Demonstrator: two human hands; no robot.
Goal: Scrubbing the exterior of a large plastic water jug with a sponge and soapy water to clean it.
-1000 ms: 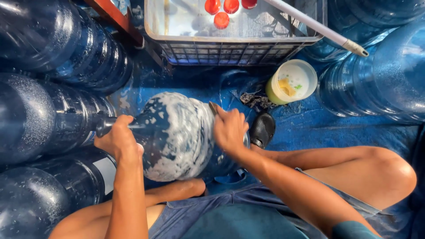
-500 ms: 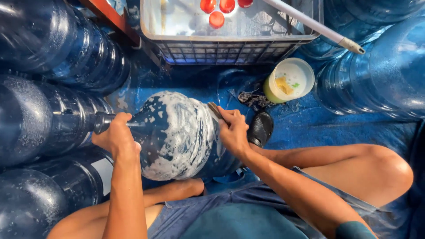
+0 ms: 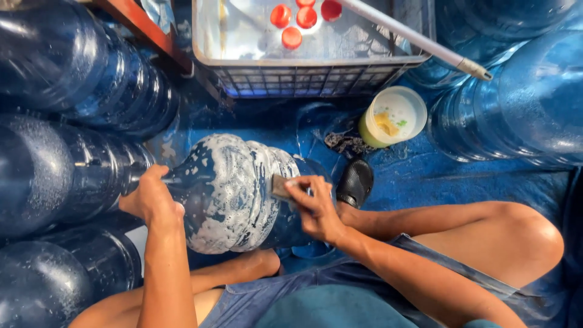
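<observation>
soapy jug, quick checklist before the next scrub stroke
1. Left hand grips the neck of the jug: ok.
2. Right hand presses the sponge on the jug: ok.
3. Foam covers the jug's upper half: ok; far end bare: not ok.
4. Cup upright, apart from the jug: ok.
5. Jug lies on its side, steady: cannot tell.

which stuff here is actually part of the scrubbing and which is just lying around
In use:
- soapy blue water jug, lying on its side
- left hand, gripping the jug's neck
- right hand, pressing a scrub pad on the jug

Lying about:
- stacked blue jugs
- crate with red caps
- cup
- rod
- black shoe
</observation>
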